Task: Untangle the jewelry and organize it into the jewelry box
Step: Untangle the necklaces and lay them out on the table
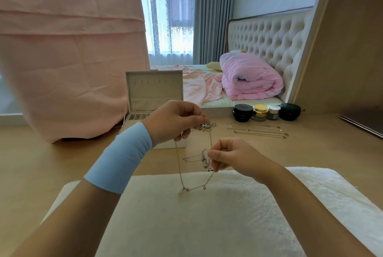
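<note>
1. The left hand (176, 121), with a blue sleeve on its wrist, is raised and pinches the upper part of a thin gold chain (179, 165) between its fingertips.
2. The right hand (236, 158) is lower and to the right, a little apart from the left one. It pinches the same chain at the place where a silver chain (205, 160) seems to be wound around it.
3. The gold chain hangs between the 2 hands in a long loop above a white cushion (207, 215), with small pendants at the bottom.
4. The jewelry box (154, 91) stands open on the far left, behind the left hand, with its lid upright. On the right, several straight chains (259, 132) lie side by side near 4 jars (267, 111).
5. The step in hand is probably to free the gold chain from the silver one. The hands should not pull apart, because this would tighten the knot. It is better to leave the chain slack, loosen the silver loops with the right fingertips, and work over the cushion, so that a dropped piece is not lost.
</note>
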Demonstrator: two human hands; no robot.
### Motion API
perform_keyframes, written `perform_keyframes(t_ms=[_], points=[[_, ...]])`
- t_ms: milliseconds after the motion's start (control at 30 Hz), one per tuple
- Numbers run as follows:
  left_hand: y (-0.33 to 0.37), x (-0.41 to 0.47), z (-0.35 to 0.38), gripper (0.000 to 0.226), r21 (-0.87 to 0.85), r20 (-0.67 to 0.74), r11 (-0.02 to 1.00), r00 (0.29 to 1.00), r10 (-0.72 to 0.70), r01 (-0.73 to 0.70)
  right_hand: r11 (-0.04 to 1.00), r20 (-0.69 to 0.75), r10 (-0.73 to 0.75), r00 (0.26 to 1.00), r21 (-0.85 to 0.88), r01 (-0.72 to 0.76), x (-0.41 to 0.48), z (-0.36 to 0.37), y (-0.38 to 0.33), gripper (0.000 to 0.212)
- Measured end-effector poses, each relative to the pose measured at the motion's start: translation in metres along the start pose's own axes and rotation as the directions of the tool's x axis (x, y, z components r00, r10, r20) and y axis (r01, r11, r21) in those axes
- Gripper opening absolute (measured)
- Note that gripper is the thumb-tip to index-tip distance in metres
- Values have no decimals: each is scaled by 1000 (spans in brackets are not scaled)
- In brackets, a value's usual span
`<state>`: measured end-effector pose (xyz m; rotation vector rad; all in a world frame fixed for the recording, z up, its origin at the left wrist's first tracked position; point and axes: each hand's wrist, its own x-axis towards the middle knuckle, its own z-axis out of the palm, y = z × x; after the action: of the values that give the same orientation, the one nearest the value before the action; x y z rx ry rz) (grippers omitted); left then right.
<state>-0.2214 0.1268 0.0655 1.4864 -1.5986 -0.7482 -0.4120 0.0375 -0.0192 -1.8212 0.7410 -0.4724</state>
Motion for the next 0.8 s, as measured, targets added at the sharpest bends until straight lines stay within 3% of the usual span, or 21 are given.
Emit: perform_keyframes(t_ms=[133,200,300,400,633,800], points=[[17,14,6,12,87,-61,989,990,124,-118,990,71,-19,997,-140,28,2,2,-6,11],[26,19,8,13,100,-81,982,982,169,-160,976,51,-91,995,-193,99,5,2,-11,28],[36,27,10,13,73,-106,983,979,174,-167,985,101,-166,981,-26,169,10,7,-21,42],[40,34,12,12,72,-150,980,969,197,-188,975,148,-192,970,144,171,14,12,-26,26],[21,52,2,15,-147,-406,965,903,141,-217,963,103,-92,990,263,62,24,-10,12,22],[-17,78,4,13,-161,-550,979,835,14,-122,961,-18,36,999,274,-29,22,-46,47,27]])
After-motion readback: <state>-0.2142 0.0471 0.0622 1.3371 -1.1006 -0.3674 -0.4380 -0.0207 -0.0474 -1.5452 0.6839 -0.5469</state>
